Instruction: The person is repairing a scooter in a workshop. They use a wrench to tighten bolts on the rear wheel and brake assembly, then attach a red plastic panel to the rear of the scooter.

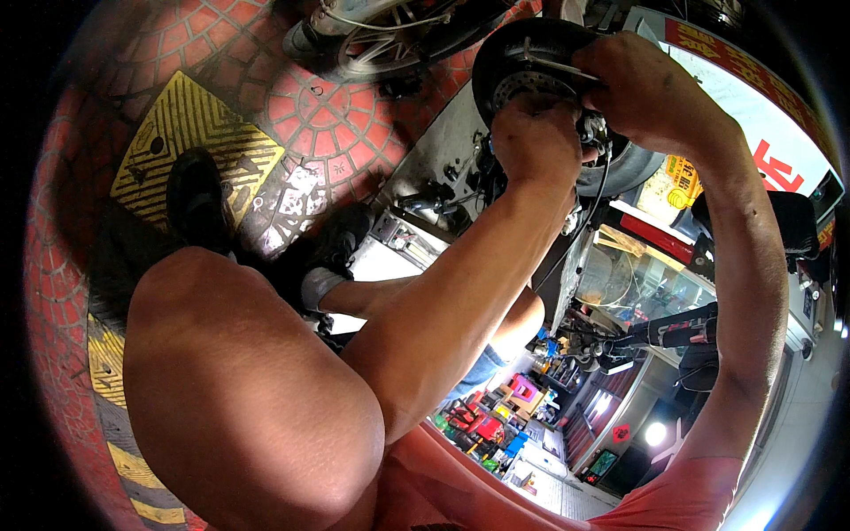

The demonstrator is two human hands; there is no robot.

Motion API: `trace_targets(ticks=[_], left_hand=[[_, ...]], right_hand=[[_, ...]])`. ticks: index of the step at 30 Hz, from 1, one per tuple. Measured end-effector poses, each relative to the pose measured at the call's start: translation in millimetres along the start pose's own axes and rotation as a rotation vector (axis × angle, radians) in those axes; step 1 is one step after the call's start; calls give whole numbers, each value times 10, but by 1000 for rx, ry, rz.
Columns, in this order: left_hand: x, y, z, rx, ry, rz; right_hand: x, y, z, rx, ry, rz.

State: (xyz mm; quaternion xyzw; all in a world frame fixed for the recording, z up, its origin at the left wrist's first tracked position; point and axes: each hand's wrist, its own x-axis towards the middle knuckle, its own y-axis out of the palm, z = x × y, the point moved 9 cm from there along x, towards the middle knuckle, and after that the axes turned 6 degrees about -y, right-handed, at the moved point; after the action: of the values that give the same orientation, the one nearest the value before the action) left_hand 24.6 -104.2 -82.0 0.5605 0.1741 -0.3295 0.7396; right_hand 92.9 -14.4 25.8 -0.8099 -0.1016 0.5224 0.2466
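Note:
A small wheel with a black tyre (496, 66) and a drilled brake disc (522, 82) stands at the top centre. My left hand (536, 137) is closed beside the disc, its fingers curled around something hidden at the hub. Reaching in from the right, my right hand (645, 93) grips a thin metal hex key (564, 65), whose bent short end sticks out to the left over the tyre. Between the hands sits a dark brake part (595, 133), partly covered. From there a black cable (605, 181) runs downward.
A motorcycle wheel (376, 49) stands at the upper left. Black-and-yellow ramp plate (199, 115) lies on red paving under my shoe (195, 190). Loose dark parts (429, 199) lie left of my forearm. A glass case (611, 274) and a cluttered workshop (496, 416) are to the lower right.

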Motion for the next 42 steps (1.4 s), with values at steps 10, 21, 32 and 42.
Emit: trace_targets(ticks=[10, 21, 32, 42], left_hand=[[-2, -4, -26, 45, 55, -22], [-14, 26, -88, 51, 90, 29], [-25, 16, -45, 21, 56, 6], [-30, 40, 13, 131, 31, 52]], right_hand=[[50, 71, -43, 53, 3, 19], [16, 1, -40, 154, 33, -74], [32, 13, -11, 70, 31, 49], [-92, -7, -30, 128, -11, -4]])
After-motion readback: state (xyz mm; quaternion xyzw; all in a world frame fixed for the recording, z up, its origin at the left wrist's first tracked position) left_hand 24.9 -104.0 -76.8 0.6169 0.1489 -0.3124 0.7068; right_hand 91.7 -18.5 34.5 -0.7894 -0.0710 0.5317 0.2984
